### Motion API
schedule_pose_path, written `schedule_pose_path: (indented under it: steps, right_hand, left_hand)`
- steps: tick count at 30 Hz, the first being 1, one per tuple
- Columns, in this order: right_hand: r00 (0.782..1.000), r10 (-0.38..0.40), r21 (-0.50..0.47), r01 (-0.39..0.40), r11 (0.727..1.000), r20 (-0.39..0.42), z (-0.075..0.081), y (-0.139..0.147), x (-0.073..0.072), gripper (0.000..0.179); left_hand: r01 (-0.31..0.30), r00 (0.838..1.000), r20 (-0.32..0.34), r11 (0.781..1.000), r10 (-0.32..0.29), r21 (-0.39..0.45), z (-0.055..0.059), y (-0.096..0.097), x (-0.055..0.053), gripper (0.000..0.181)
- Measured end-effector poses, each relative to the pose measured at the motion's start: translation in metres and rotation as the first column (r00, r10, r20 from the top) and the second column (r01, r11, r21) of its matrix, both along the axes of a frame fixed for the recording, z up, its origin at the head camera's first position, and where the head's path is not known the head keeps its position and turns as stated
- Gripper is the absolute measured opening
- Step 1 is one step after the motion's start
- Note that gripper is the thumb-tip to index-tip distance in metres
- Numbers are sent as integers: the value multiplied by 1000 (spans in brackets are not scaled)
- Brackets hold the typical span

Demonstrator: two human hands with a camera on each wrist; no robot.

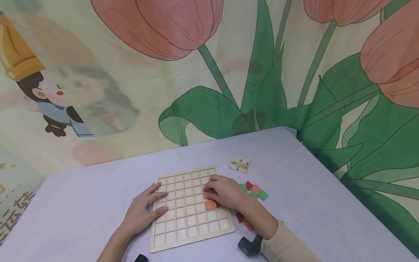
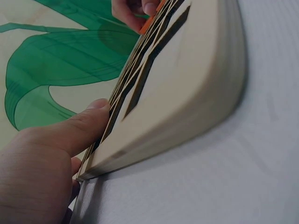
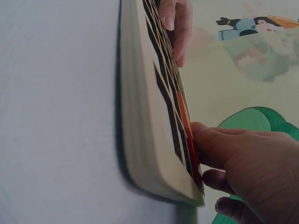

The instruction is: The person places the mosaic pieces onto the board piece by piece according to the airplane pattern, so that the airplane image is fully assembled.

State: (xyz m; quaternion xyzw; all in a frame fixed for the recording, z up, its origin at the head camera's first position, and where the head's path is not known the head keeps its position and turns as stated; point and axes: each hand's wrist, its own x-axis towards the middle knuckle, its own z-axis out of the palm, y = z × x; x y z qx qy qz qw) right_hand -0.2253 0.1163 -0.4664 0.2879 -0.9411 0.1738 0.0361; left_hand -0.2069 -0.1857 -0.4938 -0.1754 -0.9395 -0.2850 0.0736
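Note:
A light wooden grid board (image 1: 192,231) lies on the white-covered table. My left hand (image 1: 142,211) rests along its left edge with fingers spread over the rim; the left wrist view shows the thumb (image 2: 91,121) on the top face. Over the board's right side, my right hand (image 1: 227,191) pinches an orange tile (image 1: 206,194) with bent fingers, right at the grid. Just below it, an orange square tile (image 1: 210,205) sits in a cell, with a red piece (image 1: 218,205) beside it, partly covered by the hand.
Right of the board lie loose pieces: a red one (image 1: 249,185), a green square (image 1: 263,195) and several others, some partly behind the right forearm. A small patterned card (image 1: 240,165) lies beyond the board's far right corner. A dark device (image 1: 250,246) is at the right wrist.

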Motion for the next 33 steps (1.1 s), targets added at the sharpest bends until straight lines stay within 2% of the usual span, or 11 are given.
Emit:
schedule_pose_path:
  steps: [9,25,33]
  right_hand:
    - [1000,-4,14,5,1000,-30,-1,1,0,25]
    - [1000,-10,12,10,1000,-5,-1,1,1,25]
    - [1000,-8,19,8,1000,-26,0,-1,0,24]
  left_hand:
    - [3,1000,1,1000,-3,-3,0,1,2,44]
    - [3,1000,1,1000,-3,-4,2,3,4,43]
    - [0,1000,2,1000,0,-1,4,3,3,43]
